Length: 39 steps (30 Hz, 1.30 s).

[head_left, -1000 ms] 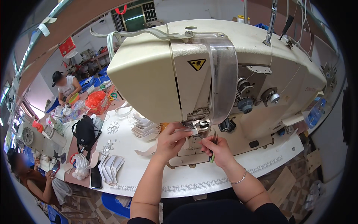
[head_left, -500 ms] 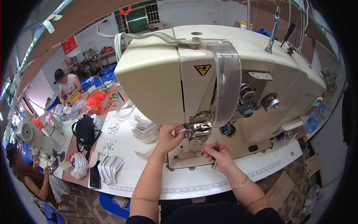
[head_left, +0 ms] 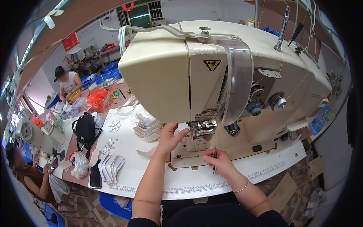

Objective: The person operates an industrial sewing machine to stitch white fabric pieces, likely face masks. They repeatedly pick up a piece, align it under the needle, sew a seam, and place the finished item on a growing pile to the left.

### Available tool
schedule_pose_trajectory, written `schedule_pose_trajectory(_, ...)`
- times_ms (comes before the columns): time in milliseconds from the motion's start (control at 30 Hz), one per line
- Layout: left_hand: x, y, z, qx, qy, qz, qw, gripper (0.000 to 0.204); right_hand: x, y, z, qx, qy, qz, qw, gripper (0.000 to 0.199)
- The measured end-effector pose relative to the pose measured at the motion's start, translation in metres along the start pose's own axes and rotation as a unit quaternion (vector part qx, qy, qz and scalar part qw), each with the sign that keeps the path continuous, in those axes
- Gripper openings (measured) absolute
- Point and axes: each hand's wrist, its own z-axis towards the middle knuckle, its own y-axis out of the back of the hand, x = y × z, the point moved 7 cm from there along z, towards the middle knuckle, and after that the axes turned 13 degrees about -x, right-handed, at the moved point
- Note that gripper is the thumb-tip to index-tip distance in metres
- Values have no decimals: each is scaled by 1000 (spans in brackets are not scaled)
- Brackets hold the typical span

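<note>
A large cream sewing machine (head_left: pixel 227 72) fills the middle of the view on a white table (head_left: pixel 128 170). My left hand (head_left: pixel 171 137) reaches under the machine head and pinches a small white piece (head_left: pixel 183 126) just left of the presser foot (head_left: pixel 204 126). My right hand (head_left: pixel 219 162) rests on the machine bed in front of the needle, shut on thin tweezers (head_left: pixel 214 156) that point up toward the foot.
Stacks of white cut pieces (head_left: pixel 147 126) lie left of the machine, more white pieces (head_left: pixel 110 166) and a black phone (head_left: pixel 95 176) near the front edge. A black bag (head_left: pixel 86 130) sits farther left. One person (head_left: pixel 68 83) works at a far table, another person (head_left: pixel 26 178) sits at lower left.
My head has moved closer to the machine. My right hand has drawn back from the presser foot toward me with the tweezers. My left hand stays at the foot.
</note>
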Motion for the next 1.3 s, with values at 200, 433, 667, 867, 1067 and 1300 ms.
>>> schedule_pose_trajectory(200, 3, 2, -3, -20, 11, -10, 1000, 33, -8, 4, -3, -38, 22, -12, 999, 19)
schedule_pose_trajectory(433, -34, 12, -12, -103, -175, 172, 964, 41, -15, 6, -5, -46, 65, -132, 988, 16)
schedule_pose_trajectory(667, -108, 170, -113, -463, -243, 601, 604, 48, -24, 8, -13, -12, 85, -268, 959, 16)
schedule_pose_trajectory(867, -52, 259, -156, -435, 42, 703, 561, 56, -24, -26, -12, 80, 107, -344, 930, 15)
schedule_pose_trajectory(1067, -24, 108, -97, -127, -173, 577, 788, 46, -8, -57, -16, 106, 192, -343, 913, 15)
schedule_pose_trajectory(1300, -29, 65, -88, 10, -13, 456, 890, 22, 32, -26, -25, 11, 293, -320, 901, 17)
